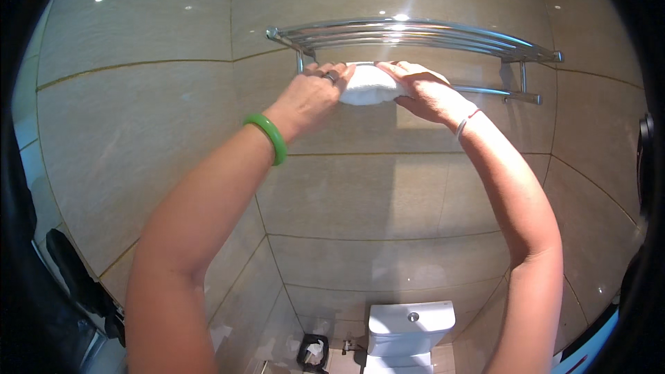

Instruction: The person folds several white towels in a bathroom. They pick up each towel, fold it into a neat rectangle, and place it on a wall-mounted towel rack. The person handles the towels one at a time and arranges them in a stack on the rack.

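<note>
Both my arms reach up and forward to a chrome towel rack on the tiled wall. A white towel [370, 86], folded or bunched, is at the height of the rack's lower bar [493, 91]. My left hand [313, 95], with a ring and a green bangle [269, 136], is closed on its left end. On the right end, my right hand [431, 90] is closed too, with thin bands around the wrist. The towel hides the middle of the lower bar, so I cannot tell whether it rests on the bar.
Above my hands runs the rack's slatted upper shelf [422, 33]. Far below stand a white toilet [412, 322] and, to its left, a small black waste bin [305, 357] with white paper in it. Tiled walls close in on both sides.
</note>
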`<state>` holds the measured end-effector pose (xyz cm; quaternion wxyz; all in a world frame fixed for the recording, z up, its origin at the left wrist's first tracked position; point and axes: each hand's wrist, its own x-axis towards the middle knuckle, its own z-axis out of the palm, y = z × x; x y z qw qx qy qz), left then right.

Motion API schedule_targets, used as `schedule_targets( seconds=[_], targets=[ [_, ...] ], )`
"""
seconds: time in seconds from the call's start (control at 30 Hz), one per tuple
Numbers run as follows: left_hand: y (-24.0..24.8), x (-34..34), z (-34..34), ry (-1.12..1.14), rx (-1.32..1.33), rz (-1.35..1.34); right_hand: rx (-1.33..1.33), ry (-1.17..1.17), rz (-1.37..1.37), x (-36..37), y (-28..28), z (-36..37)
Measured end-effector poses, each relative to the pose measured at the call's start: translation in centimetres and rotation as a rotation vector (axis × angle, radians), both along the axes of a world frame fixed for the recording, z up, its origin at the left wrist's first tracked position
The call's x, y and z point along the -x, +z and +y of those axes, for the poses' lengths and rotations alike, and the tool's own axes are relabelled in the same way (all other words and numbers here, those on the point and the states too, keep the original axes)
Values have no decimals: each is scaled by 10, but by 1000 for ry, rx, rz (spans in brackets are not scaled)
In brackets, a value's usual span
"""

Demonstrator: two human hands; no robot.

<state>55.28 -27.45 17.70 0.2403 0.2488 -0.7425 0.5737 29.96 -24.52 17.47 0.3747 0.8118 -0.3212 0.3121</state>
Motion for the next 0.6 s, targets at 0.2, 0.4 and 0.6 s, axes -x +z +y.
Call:
schedule_targets(
  seconds=[0.2, 0.4, 0.6],
  targets=[
    [-15, 2, -4, 76, -79, 162, -85, -38, -167, -14, -10, 7],
    [-51, 3, 42, 187, -63, 250, 115, -190, -68, -10, -29, 30],
    [-137, 16, 181, 368, -582, 198, 213, 62, -255, -58, -66, 92]
  ],
)
